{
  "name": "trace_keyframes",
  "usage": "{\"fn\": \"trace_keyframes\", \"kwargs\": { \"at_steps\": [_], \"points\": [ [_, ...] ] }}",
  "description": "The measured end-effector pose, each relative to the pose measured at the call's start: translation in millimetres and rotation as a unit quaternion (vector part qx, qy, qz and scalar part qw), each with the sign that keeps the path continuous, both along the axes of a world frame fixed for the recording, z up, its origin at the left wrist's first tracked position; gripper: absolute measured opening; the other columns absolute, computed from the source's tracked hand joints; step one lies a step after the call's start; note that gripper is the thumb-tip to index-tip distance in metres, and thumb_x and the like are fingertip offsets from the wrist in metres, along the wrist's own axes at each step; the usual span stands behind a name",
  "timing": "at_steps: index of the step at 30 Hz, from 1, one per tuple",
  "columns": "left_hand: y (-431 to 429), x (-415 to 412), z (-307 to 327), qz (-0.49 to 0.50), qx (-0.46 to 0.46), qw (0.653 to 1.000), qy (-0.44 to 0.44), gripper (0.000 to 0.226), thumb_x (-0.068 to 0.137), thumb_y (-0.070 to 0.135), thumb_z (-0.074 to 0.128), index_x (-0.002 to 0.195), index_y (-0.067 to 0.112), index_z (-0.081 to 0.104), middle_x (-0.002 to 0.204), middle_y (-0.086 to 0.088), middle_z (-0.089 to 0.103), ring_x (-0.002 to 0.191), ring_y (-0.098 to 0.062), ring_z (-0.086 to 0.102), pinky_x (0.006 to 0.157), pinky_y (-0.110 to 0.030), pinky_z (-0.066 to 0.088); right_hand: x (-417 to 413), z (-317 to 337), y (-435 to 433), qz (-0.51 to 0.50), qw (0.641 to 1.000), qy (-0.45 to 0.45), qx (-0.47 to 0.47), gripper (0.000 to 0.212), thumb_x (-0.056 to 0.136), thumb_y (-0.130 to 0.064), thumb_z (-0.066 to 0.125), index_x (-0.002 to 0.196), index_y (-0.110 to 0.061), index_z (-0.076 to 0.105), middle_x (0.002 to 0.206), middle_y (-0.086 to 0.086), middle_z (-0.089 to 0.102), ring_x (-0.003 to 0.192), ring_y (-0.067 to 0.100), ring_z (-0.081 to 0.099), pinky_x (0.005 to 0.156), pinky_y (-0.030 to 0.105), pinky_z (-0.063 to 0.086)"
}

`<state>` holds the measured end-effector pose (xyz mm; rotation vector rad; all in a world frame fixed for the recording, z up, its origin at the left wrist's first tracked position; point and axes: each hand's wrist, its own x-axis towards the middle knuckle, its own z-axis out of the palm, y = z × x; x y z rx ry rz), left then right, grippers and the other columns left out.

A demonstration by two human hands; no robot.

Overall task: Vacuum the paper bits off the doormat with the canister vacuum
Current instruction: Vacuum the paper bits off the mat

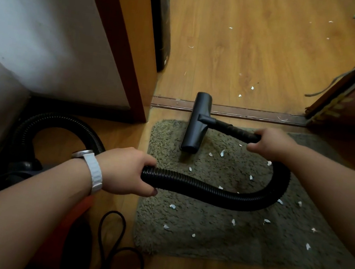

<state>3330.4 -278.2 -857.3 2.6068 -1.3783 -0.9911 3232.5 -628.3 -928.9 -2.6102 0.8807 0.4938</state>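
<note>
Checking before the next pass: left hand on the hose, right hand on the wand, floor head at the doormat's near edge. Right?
Not quite: the head view shows the floor head at the doormat's far edge, by the door threshold. The left hand does grip the hose, the right hand the wand.

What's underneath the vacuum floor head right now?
The floor head covers the far left corner of the doormat and part of the threshold strip. Paper bits lie nearby; any beneath it are hidden.

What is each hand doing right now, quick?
Left hand: closed, gripping the black hose.
Right hand: closed, gripping the wand just behind the floor nozzle.
</note>
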Motion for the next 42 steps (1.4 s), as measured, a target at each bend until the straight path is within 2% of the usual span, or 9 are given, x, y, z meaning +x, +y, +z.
{"fn": "trace_keyframes", "kwargs": {
  "at_steps": [3, 7, 11, 14, 23, 27, 32, 37, 42],
  "points": [
    [-9, -3, -3, -0.014, -0.004, 1.000, -0.013, 0.029, 0.075, 0.056, 0.070, 0.078, 0.032, 0.054, 0.072, 0.009, 0.061, 0.066, -0.007, 0.058, 0.058, -0.027, 0.047, -8, 1, 3, 0.030, 0.999, 0.016, -0.013, 0.025, 0.083, -0.038, 0.069, 0.103, -0.023, 0.067, 0.079, 0.001, 0.065, 0.068, 0.015, 0.061, 0.051, 0.025, 0.039],
    [-22, -14, -12, -0.050, 0.021, 0.998, -0.008, 0.038, 0.074, 0.066, 0.067, 0.080, 0.030, 0.055, 0.071, 0.008, 0.060, 0.067, -0.010, 0.059, 0.061, -0.031, 0.050, -19, -3, 11, 0.103, 0.993, 0.043, -0.025, 0.020, 0.085, -0.039, 0.066, 0.100, -0.027, 0.064, 0.079, -0.004, 0.063, 0.068, 0.010, 0.059, 0.051, 0.025, 0.038],
    [-35, -26, -17, -0.082, 0.042, 0.996, -0.002, 0.048, 0.073, 0.078, 0.058, 0.077, 0.031, 0.051, 0.074, 0.007, 0.059, 0.068, -0.012, 0.057, 0.061, -0.031, 0.048, -33, -7, 15, 0.171, 0.983, 0.062, -0.016, 0.017, 0.083, -0.039, 0.065, 0.097, -0.030, 0.061, 0.077, -0.005, 0.063, 0.068, 0.012, 0.061, 0.055, 0.028, 0.048],
    [-38, -36, -25, -0.099, 0.068, 0.993, 0.012, 0.050, 0.072, 0.080, 0.055, 0.084, 0.031, 0.054, 0.079, 0.007, 0.060, 0.070, -0.011, 0.058, 0.063, -0.031, 0.049, -42, -8, 15, 0.208, 0.974, 0.082, -0.028, 0.015, 0.083, -0.040, 0.064, 0.095, -0.032, 0.058, 0.077, -0.007, 0.061, 0.072, 0.014, 0.061, 0.056, 0.027, 0.045],
    [-36, -52, -46, -0.127, 0.073, 0.989, -0.005, 0.061, 0.069, 0.086, 0.050, 0.087, 0.028, 0.055, 0.075, 0.008, 0.060, 0.070, -0.012, 0.059, 0.065, -0.033, 0.052, -68, 0, -7, 0.155, 0.982, 0.090, -0.055, 0.020, 0.084, -0.044, 0.066, 0.097, -0.030, 0.060, 0.077, -0.008, 0.059, 0.067, 0.011, 0.056, 0.053, 0.026, 0.041],
    [-32, -50, -46, -0.130, 0.067, 0.989, -0.013, 0.062, 0.068, 0.086, 0.050, 0.085, 0.027, 0.055, 0.075, 0.007, 0.060, 0.068, -0.011, 0.058, 0.065, -0.033, 0.052, -73, 0, -3, 0.143, 0.987, 0.067, -0.041, 0.015, 0.084, -0.043, 0.065, 0.090, -0.032, 0.057, 0.075, -0.007, 0.060, 0.065, 0.010, 0.056, 0.052, 0.027, 0.040],
    [-19, -54, -45, -0.155, 0.104, 0.982, -0.019, 0.057, 0.070, 0.085, 0.051, 0.081, 0.028, 0.052, 0.071, 0.008, 0.056, 0.065, -0.011, 0.055, 0.063, -0.032, 0.050, -51, 6, 30, 0.204, 0.978, 0.033, -0.036, 0.014, 0.084, -0.042, 0.063, 0.093, -0.033, 0.056, 0.073, -0.008, 0.058, 0.064, 0.009, 0.055, 0.052, 0.026, 0.041],
    [5, -51, -44, -0.153, 0.131, 0.979, -0.024, 0.064, 0.068, 0.084, 0.053, 0.086, 0.023, 0.057, 0.069, 0.008, 0.055, 0.069, -0.015, 0.058, 0.065, -0.033, 0.050, -23, -1, 70, 0.288, 0.956, 0.043, -0.041, 0.020, 0.085, -0.043, 0.059, 0.100, -0.030, 0.058, 0.075, -0.008, 0.054, 0.073, 0.021, 0.057, 0.059, 0.029, 0.044],
    [23, -38, -43, -0.148, 0.144, 0.978, -0.031, 0.066, 0.066, 0.087, 0.050, 0.083, 0.023, 0.055, 0.071, 0.006, 0.058, 0.070, -0.015, 0.059, 0.067, -0.035, 0.051, -7, -8, 94, 0.318, 0.946, 0.061, -0.023, 0.024, 0.089, -0.040, 0.059, 0.109, -0.026, 0.061, 0.077, -0.007, 0.055, 0.068, 0.015, 0.055, 0.053, 0.028, 0.041]
  ]
}}
